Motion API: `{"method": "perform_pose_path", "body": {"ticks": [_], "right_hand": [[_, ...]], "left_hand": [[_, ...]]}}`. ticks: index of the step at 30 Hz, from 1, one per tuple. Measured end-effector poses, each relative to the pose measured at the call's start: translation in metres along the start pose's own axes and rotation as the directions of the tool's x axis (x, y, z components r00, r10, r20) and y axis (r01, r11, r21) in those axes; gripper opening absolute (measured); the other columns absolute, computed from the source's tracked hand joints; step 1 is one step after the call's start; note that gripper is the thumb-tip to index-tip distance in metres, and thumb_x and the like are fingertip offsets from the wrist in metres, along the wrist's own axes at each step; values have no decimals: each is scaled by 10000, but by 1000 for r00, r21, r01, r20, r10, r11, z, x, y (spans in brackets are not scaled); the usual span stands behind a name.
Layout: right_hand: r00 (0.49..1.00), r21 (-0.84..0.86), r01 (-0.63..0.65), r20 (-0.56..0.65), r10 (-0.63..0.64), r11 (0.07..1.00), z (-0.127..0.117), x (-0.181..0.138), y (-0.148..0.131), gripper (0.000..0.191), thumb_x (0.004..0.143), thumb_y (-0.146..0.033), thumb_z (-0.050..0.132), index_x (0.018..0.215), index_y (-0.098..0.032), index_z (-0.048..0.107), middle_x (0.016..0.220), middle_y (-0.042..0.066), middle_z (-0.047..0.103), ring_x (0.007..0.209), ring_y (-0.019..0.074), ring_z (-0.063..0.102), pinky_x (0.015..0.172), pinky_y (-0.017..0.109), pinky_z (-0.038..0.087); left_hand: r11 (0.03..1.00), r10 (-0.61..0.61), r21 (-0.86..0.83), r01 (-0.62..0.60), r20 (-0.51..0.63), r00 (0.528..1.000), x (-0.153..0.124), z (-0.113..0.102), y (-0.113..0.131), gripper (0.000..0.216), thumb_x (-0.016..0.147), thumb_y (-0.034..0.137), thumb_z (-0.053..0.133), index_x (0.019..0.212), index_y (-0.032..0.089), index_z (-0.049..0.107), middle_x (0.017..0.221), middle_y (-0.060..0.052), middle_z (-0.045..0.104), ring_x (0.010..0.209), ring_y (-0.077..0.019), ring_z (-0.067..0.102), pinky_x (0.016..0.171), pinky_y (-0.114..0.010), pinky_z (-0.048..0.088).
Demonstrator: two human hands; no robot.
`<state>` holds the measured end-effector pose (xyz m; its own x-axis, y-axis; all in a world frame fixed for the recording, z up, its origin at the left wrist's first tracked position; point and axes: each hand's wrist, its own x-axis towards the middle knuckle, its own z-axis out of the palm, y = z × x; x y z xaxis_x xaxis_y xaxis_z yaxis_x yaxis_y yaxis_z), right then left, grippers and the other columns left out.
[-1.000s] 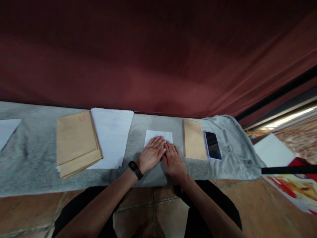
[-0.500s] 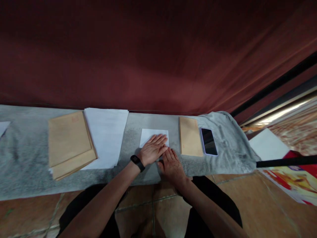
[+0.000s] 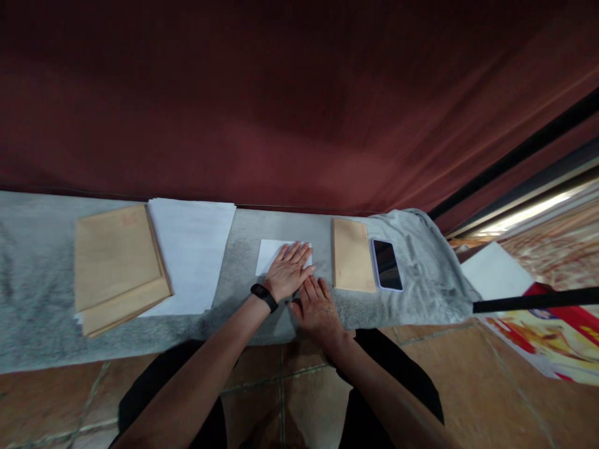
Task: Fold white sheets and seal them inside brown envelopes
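A small folded white sheet (image 3: 267, 254) lies on the grey cloth (image 3: 42, 337) in front of me. My left hand (image 3: 289, 271), with a black band at the wrist, lies flat on the sheet, fingers stretched out together. Just below and to its right, my right hand (image 3: 317, 307) also lies flat, fingers extended, on the near edge of the paper and the cloth. Neither hand holds anything.
A stack of brown envelopes (image 3: 116, 265) and a pile of white sheets (image 3: 189, 249) lie to the left. One brown envelope (image 3: 352, 263) and a phone (image 3: 386, 264) lie to the right. A dark red curtain (image 3: 281, 106) hangs behind. White paper (image 3: 493, 274) and a colourful print (image 3: 547, 337) lie on the tiled floor.
The view has shifted slightly, so everything sits a little further left. My right hand has slid towards me, off the sheet's middle. My left hand stays flat on the paper.
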<state>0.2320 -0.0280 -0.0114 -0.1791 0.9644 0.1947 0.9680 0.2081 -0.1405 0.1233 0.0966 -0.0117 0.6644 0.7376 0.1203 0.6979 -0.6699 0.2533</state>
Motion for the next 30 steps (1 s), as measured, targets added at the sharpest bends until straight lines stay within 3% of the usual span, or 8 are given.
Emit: {"method": "perform_pose_path", "body": {"ticks": [8,15,20,30], "right_hand": [[998,66,-15,54,11,998,-8,4,4,489,1007,-383,519,1398,-98,591,1423,179,617,1386,307,506,1230,514,272],[991,123,-36,134,19,992,-17,4,13,441,1011,-338,517,1396,-135,591,1430,143,620,1363,284,532,1238,524,250],[992,129,-24,128,8,991,-17,3,15,426,1018,-327,504,1392,-144,593,1451,131,605,1382,281,515,1244,536,235],[987,136,-26,158,5,990,-21,6,16,463,1020,-325,483,1451,-170,545,1504,111,559,1408,289,489,1238,557,225]], "left_hand": [[999,43,-29,-44,-28,999,-5,2,-2,592,1050,510,279,1551,226,418,1633,-35,383,1547,-257,268,1286,-509,141],[993,103,-56,-103,-3,995,-18,-4,1,588,1054,524,283,1547,236,421,1615,-44,418,1536,-249,295,1283,-513,136],[988,144,-57,-143,22,989,-22,-7,-2,598,1061,535,243,1547,232,416,1623,-45,402,1536,-221,297,1283,-484,143],[999,41,-19,-42,-13,999,-4,0,-5,601,1052,523,263,1560,232,400,1636,-41,377,1541,-241,285,1281,-480,153]]}}
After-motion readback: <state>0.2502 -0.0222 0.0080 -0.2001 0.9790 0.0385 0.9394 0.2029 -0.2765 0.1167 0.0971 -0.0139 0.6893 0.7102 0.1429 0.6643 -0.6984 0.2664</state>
